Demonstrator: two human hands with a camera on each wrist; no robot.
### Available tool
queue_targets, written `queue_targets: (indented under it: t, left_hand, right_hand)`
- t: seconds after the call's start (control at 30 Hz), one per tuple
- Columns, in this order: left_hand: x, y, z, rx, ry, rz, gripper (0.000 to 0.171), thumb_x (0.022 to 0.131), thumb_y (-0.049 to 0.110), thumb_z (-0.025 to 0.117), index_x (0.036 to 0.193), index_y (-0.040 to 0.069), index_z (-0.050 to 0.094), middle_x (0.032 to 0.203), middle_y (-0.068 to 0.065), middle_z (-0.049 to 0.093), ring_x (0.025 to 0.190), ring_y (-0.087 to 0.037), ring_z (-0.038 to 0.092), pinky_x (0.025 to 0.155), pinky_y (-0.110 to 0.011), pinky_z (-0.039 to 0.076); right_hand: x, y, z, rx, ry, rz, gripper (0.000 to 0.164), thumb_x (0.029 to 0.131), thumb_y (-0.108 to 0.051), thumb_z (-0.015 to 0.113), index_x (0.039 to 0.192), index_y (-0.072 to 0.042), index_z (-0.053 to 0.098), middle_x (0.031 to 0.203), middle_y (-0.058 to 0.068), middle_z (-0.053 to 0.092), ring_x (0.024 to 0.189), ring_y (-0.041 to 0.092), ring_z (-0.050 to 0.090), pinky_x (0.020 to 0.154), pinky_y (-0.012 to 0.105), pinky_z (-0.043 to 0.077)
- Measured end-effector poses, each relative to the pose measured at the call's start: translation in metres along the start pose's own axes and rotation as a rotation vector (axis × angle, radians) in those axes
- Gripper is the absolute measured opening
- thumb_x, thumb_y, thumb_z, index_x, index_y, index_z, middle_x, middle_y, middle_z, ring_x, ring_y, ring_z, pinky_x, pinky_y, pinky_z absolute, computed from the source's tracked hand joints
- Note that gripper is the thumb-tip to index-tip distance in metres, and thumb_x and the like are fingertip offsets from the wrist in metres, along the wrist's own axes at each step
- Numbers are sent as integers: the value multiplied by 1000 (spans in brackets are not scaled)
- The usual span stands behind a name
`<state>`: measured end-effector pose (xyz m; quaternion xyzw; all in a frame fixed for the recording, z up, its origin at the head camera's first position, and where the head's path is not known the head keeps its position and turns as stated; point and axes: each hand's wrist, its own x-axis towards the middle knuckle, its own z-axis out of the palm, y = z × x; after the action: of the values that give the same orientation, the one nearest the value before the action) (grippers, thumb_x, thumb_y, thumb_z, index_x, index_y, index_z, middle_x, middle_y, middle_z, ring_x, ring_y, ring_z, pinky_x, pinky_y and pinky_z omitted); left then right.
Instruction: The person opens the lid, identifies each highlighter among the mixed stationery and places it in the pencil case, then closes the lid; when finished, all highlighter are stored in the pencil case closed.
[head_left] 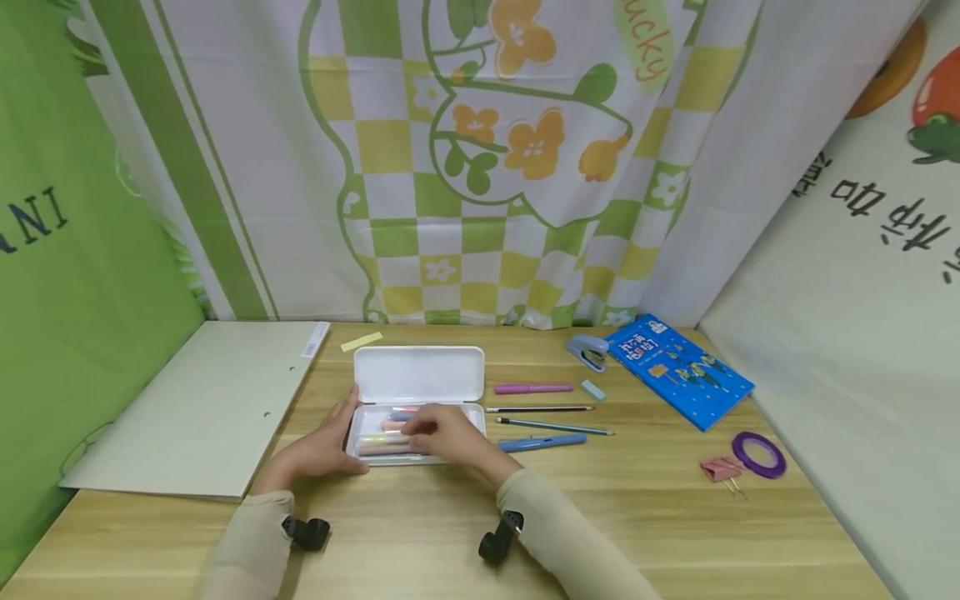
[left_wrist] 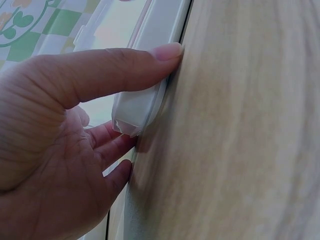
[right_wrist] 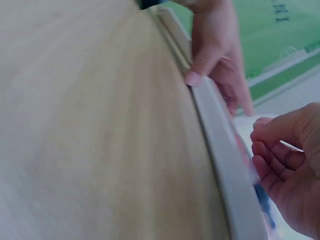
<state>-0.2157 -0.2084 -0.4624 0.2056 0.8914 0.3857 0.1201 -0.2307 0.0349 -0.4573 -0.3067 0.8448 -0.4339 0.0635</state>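
An open white pencil case [head_left: 418,375] lies on the table with its lid tipped back. Inside its tray are several pastel pens [head_left: 384,448], partly covered by my right hand. My left hand [head_left: 326,442] holds the left end of the case; in the left wrist view its thumb [left_wrist: 135,67] presses the long front side while the fingers reach round the end. Over the tray, my right hand [head_left: 450,433] has its fingers loosely bent above the pens. The right wrist view shows nothing between its thumb and fingertips [right_wrist: 260,147].
Right of the case lie a pink pen [head_left: 532,388], two pencils [head_left: 555,427], a blue pen [head_left: 542,442] and an eraser [head_left: 592,390]. Farther right are a stapler [head_left: 588,352], blue book [head_left: 678,371], purple tape roll [head_left: 759,455] and binder clip [head_left: 722,469]. A grey board [head_left: 202,408] lies left.
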Motion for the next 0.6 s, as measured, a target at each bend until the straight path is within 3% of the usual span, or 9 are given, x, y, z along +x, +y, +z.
queue_targets:
  t: [0.27, 0.4, 0.5, 0.6]
  left_hand:
    - [2, 1, 0, -19, -6, -5, 127, 68, 17, 82, 147, -2, -14, 148, -36, 6, 136, -51, 3, 108, -62, 9]
    - [1, 0, 0, -12, -6, -6, 126, 68, 19, 82, 147, -3, -15, 148, -36, 3, 136, -51, 2, 108, -62, 9]
    - [0, -1, 0, -9, -1, -5, 126, 68, 19, 82, 146, -4, -14, 149, -36, 0, 136, -51, 1, 108, -62, 9]
    - [0, 0, 0, -10, 3, -2, 125, 68, 18, 82, 146, -5, -13, 148, -36, -1, 136, -52, 1, 108, -62, 9]
  right_hand:
    - [-11, 14, -49, 125, 154, 22, 13, 88, -4, 62, 96, 4, 69, 94, 13, 66, 83, 13, 60, 75, 22, 50]
    - [-23, 11, -79, 183, 248, 80, 17, 90, -4, 61, 100, 9, 67, 99, 20, 66, 84, 14, 60, 74, 24, 50]
    - [-27, 24, -92, 266, 301, 162, 21, 90, -3, 60, 104, 12, 63, 103, 24, 65, 88, 27, 63, 80, 36, 52]
    - [-27, 51, -95, 351, 331, 230, 25, 90, -5, 60, 107, 13, 61, 105, 25, 64, 96, 40, 62, 87, 46, 49]
